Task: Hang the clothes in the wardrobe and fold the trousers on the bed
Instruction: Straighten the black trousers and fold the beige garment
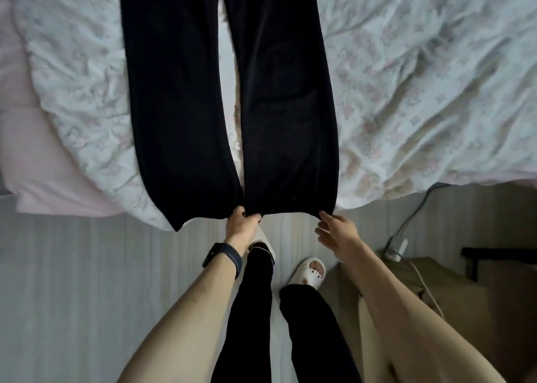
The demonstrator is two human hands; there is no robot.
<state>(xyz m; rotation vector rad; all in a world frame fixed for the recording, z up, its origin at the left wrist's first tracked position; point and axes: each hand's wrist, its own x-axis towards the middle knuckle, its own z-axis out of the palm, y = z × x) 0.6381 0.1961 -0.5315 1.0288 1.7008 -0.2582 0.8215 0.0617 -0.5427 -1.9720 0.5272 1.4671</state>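
Pinching the trousers (180, 92) hem at the bed (406, 92) edge, left hand (241, 225); right hand (338, 233) fingers spread, touching its corner

Both bare forearms are extended from the lower edge of the frame toward its centre. The left hand (241, 225) is closed in a pinch on the hem of the trousers (180, 92). The right hand (337, 233) is held with fingers loosely spread, one fingertip (323, 215) laid against the hem's right corner.
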